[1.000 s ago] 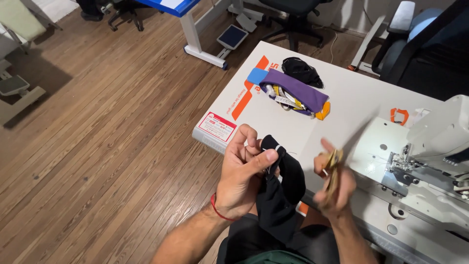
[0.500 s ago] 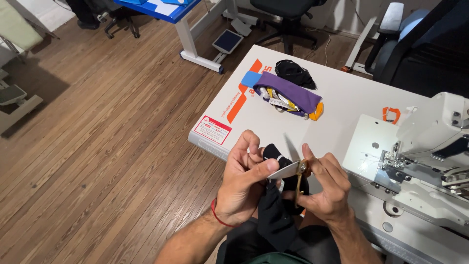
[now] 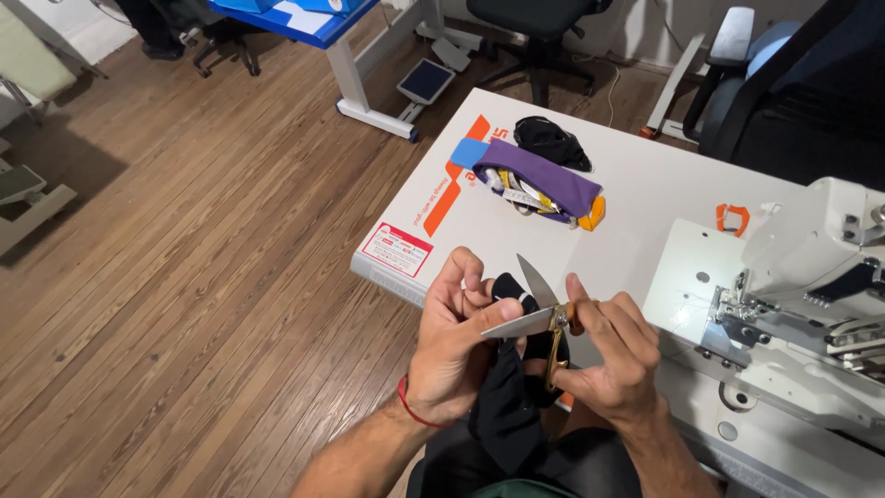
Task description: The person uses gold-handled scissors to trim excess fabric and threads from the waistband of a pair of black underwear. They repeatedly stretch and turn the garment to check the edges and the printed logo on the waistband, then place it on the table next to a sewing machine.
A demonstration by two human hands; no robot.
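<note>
The left hand (image 3: 456,355) is pinching the black fabric (image 3: 509,406) in a closed grip before the tabletop (image 3: 645,198); the right hand (image 3: 604,364), clamped on thread snips (image 3: 539,318), is now bringing opened blades onto the fabric's edge.

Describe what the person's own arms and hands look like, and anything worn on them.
Both forearms are bare, with no sleeves in view. The left hand has a thin red string bracelet around its wrist. The right hand wears nothing: no glove, ring or watch shows. Neither hand is gloved, and no markings can be made out on either arm.
</note>
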